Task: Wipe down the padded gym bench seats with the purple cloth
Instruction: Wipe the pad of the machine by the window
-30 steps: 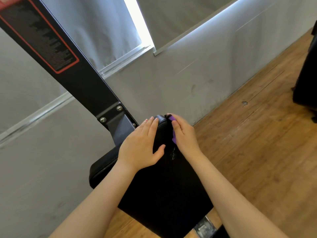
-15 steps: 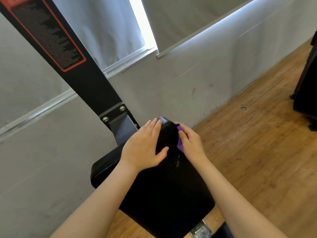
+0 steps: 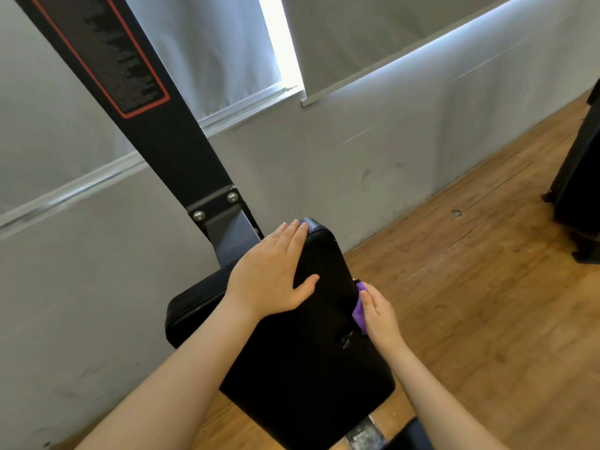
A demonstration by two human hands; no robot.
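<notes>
I see a black padded bench (image 3: 311, 352), tilted, with a scuff near its right edge; a bunched purple cloth (image 3: 359, 311) is pressed against that edge.

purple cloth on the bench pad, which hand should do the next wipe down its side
Right. The right hand already presses the purple cloth against the pad side edge; the left hand lies flat on top, steadying.

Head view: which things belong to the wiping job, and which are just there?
Job:
- pad
- cloth, pressed on the pad's right edge
- right hand, on the cloth
- left hand, flat on the pad

Just there:
- post
- label
- floor
- wall
</notes>
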